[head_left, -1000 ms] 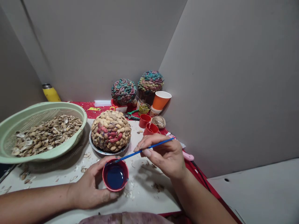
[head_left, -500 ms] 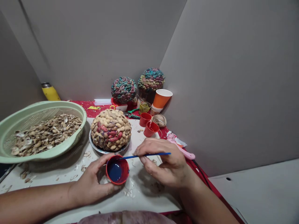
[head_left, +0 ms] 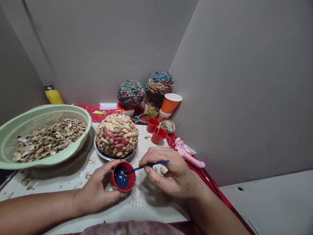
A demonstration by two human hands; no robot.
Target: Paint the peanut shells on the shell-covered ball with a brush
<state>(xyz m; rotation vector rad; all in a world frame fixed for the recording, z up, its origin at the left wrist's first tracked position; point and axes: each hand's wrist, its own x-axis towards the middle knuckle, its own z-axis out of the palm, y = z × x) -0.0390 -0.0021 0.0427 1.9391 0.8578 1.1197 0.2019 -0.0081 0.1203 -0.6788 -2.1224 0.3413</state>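
Left hand (head_left: 99, 187) with fingers clamped round red cup of blue paint (head_left: 123, 176), right hand (head_left: 171, 173) pinching blue paintbrush (head_left: 148, 164) dipped inside, peanut-covered ball (head_left: 117, 135) just beyond

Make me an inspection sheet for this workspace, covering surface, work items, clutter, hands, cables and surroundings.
Surface: white board over red covering, strewn with pale shell bits.
Work items: small red cup of dark blue liquid; thin blue brush dipping in; peanut-covered ball, partly red, on round metal dish.
Clutter: pale green basket of shells; two small red buckets; orange paper cup, tilted.
Hands: left hand grips the cup, right hand the brush.
Cables: black cable near pink-handled tool; plug out of view.
Surroundings: grey panels; other people, nothing seen.
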